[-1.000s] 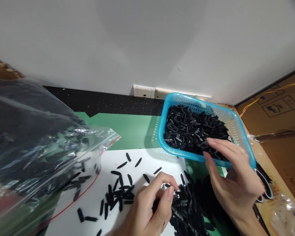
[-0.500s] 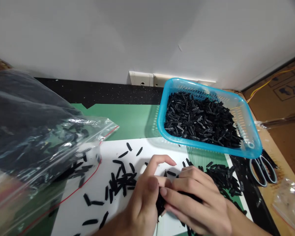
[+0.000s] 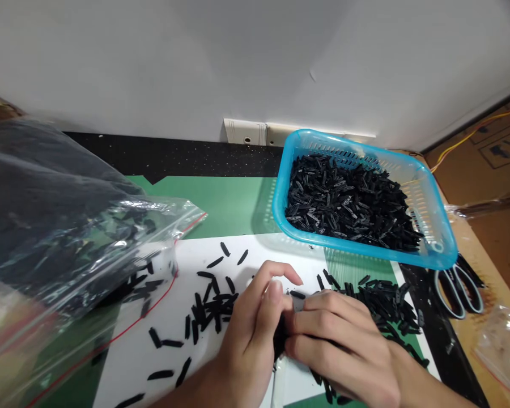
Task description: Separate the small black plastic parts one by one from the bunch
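My left hand [image 3: 255, 334] and my right hand [image 3: 344, 340] meet low in the middle of the view. Between them is a small dark piece [image 3: 279, 343], mostly covered by the fingers. The left thumb lies against the curled fingers, while the left index finger arches out above. Bent together, the right fingers press in from the other side. A slim white strip [image 3: 277, 382] shows just under the hands. Thin black strips [image 3: 215, 309] lie loose on the white sheet [image 3: 131, 345] left of my hands, and a pile of similar black strips [image 3: 391, 303] spreads to the right.
A blue basket [image 3: 365, 252] full of black strips stands behind the hands. On the left lies a clear zip bag [image 3: 89, 226] with a red seal line. Scissors [image 3: 458, 292], a small plastic bag [image 3: 504, 345] and a cardboard box [image 3: 484, 175] are on the right.
My left thumb has lifted and straightened a little, and the right fingers have drawn in against the left hand. The whole view has shifted slightly.
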Demonstrator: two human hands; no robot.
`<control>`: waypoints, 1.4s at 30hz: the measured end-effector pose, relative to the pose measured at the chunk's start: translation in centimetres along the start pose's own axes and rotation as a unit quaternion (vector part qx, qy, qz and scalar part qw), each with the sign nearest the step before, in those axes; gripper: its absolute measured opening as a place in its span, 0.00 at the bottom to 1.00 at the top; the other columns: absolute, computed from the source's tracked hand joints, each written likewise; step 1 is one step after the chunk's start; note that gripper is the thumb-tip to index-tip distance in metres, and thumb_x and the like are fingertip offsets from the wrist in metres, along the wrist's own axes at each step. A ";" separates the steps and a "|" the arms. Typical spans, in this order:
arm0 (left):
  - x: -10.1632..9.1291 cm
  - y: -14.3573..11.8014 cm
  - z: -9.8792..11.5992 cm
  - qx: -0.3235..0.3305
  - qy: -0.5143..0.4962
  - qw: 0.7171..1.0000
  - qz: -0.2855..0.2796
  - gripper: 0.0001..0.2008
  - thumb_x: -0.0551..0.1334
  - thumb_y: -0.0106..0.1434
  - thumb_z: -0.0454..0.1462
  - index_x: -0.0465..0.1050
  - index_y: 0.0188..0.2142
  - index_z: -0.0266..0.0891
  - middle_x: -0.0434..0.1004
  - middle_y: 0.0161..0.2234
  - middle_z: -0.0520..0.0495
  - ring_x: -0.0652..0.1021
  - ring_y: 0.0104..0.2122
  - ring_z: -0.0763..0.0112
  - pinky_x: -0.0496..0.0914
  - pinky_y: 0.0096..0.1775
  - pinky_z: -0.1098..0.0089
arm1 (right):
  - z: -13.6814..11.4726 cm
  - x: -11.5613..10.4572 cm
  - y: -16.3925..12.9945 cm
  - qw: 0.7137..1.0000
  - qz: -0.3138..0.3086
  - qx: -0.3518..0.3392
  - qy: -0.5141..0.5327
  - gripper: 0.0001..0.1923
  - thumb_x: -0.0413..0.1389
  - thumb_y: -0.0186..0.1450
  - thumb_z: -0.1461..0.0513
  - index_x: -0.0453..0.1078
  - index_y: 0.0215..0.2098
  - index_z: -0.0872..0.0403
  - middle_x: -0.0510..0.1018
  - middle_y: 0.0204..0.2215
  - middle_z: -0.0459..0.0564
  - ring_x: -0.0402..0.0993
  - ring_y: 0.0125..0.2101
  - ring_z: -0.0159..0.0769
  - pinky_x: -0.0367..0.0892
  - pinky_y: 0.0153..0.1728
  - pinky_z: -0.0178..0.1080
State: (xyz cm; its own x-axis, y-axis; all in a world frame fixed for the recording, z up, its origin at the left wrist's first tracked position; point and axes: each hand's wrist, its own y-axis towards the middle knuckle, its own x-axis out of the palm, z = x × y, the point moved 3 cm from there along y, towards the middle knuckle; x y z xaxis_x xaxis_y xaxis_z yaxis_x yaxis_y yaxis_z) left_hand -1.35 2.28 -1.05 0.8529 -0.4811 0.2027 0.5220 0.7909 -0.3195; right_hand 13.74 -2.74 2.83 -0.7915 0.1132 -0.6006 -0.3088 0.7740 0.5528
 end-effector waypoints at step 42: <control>0.1 0.4 -0.1 0.012 -0.009 0.998 -0.067 0.21 0.54 0.84 0.52 0.65 0.36 0.44 0.59 0.19 0.61 0.59 0.20 0.74 0.54 0.27 0.69 | 3.2 -1.9 -0.9 0.987 0.084 0.128 0.057 0.03 0.64 0.77 0.68 0.81 0.48 0.58 0.87 0.39 0.55 0.86 0.38 0.39 0.82 0.38 0.39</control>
State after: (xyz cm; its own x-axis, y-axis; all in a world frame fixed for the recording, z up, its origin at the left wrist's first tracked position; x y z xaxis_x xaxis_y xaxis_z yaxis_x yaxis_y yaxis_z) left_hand -1.05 2.51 -1.24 0.7747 -0.5765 0.2598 0.6313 0.7287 -0.2653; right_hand 17.22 -1.68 1.62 -0.8788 0.1932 -0.4362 -0.0368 0.8841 0.4658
